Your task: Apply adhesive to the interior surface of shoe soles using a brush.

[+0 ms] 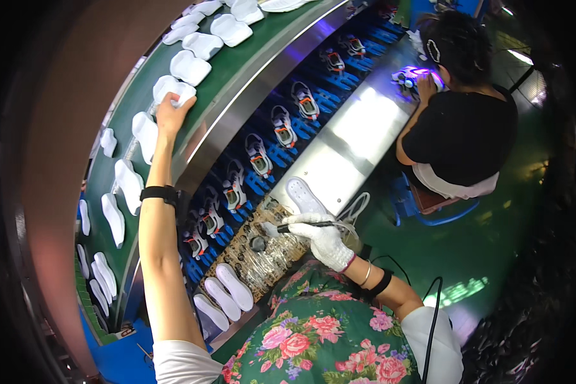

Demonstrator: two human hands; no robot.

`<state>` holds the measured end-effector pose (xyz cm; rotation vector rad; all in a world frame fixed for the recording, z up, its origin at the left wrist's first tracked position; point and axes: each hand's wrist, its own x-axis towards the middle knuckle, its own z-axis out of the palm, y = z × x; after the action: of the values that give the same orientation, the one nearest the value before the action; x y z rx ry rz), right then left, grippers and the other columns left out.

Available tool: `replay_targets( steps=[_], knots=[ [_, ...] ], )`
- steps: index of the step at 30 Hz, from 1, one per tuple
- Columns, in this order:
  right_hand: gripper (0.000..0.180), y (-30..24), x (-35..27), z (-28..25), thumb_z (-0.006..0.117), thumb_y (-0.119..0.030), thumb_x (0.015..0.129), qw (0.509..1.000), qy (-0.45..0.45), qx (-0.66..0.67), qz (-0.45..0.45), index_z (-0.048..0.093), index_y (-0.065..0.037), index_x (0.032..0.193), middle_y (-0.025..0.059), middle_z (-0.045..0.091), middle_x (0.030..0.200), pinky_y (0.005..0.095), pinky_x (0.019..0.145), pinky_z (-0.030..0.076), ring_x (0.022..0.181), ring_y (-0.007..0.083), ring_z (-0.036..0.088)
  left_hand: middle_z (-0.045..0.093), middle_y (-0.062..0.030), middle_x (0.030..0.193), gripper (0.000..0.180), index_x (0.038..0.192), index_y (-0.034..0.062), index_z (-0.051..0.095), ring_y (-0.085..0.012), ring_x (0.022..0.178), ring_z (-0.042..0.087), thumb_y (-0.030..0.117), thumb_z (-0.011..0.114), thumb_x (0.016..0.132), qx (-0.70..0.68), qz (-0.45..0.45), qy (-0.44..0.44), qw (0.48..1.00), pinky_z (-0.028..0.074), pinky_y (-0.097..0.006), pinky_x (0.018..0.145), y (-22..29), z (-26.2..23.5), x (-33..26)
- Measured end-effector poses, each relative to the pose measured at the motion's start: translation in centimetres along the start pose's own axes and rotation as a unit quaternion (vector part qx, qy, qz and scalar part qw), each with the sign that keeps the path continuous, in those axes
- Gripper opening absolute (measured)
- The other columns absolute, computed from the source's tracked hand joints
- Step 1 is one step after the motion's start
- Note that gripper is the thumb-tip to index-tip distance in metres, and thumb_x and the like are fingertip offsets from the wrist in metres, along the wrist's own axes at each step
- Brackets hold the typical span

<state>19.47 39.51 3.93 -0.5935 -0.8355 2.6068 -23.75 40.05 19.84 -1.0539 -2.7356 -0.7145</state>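
My left hand (170, 116) reaches to the green conveyor belt, its thumb and fingers closed on the edge of a white shoe sole (166, 87). My right hand (328, 243), in a white knitted glove, grips a black-handled brush (301, 226) with a pale bristle head and a clear tube trailing from its back end. The brush tip hovers by a small dark round cup (257, 244) on the worn, film-covered end of the bench. Beyond the glove, one white insole-shaped sole (305, 196) lies on the metal bench top.
More white soles line the green belt (230, 77). Three soles (224, 297) lie side by side at the bench's near end. Shoes (259, 155) stand on a blue slatted rack between belt and bench. At far right a seated co-worker (457, 131) handles a shoe under violet light.
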Motion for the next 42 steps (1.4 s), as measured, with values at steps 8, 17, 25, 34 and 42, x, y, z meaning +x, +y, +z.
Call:
replay_targets(
  steps=[8, 17, 25, 34, 42],
  knots=[
    [0.018, 0.3, 1.7, -0.9, 0.070, 0.001, 0.083, 0.999, 0.019, 0.043, 0.001, 0.073, 0.002, 0.102, 0.0069, 0.073, 0.096, 0.0218, 0.073, 0.049, 0.079, 0.0093, 0.063, 0.065, -0.0260, 0.100, 0.056, 0.098, 0.0020, 0.065, -0.0380, 0.097, 0.063, 0.048, 0.082, 0.072, 0.002, -0.018, 0.055, 0.998, 0.049, -0.044, 0.085, 1.6, 1.9, 0.3],
    [0.019, -0.6, 2.1, -2.2, 0.070, -0.001, 0.084, 0.998, 0.052, 0.034, 0.027, 0.072, 0.003, 0.103, 0.0066, 0.073, 0.097, 0.0214, 0.073, 0.050, 0.081, 0.0097, 0.065, 0.060, -0.0275, 0.110, 0.052, 0.104, 0.0036, 0.065, -0.0385, 0.109, 0.056, 0.045, 0.079, 0.076, -0.043, 0.000, 0.050, 0.998, 0.045, -0.044, 0.094, 8.5, 6.9, 4.1],
    [0.017, -1.9, 1.9, -2.5, 0.068, 0.003, 0.083, 0.996, 0.066, 0.058, -0.034, 0.072, 0.006, 0.099, 0.0132, 0.073, 0.097, 0.0226, 0.070, 0.052, 0.079, 0.0144, 0.067, 0.058, -0.0086, 0.103, 0.039, 0.104, -0.0002, 0.059, -0.0210, 0.096, 0.060, 0.027, 0.079, 0.084, -0.399, -0.102, 0.099, 0.906, 0.051, -0.032, 0.082, 8.5, 6.7, 4.3],
    [0.016, -1.8, 2.0, -2.0, 0.070, -0.001, 0.085, 0.999, 0.041, 0.007, 0.012, 0.072, 0.002, 0.101, 0.0046, 0.071, 0.089, 0.0197, 0.062, 0.046, 0.068, 0.0074, 0.058, 0.052, -0.0215, 0.135, 0.039, 0.129, -0.0101, 0.048, -0.0324, 0.127, 0.050, 0.004, 0.055, 0.093, -0.829, -0.038, 0.045, 0.557, 0.028, -0.050, 0.120, 4.5, -0.9, -10.0],
    [0.014, -4.3, 2.0, -0.4, 0.065, 0.001, 0.087, 0.994, -0.010, 0.083, 0.065, 0.072, 0.000, 0.099, 0.0068, 0.072, 0.102, 0.0206, 0.070, 0.049, 0.080, 0.0091, 0.064, 0.030, 0.0019, 0.074, 0.059, 0.148, 0.0032, 0.037, -0.0100, 0.065, 0.032, 0.014, 0.052, 0.092, -0.838, -0.147, -0.028, 0.525, 0.038, -0.026, 0.067, 3.4, -0.4, -27.4]
  ],
)
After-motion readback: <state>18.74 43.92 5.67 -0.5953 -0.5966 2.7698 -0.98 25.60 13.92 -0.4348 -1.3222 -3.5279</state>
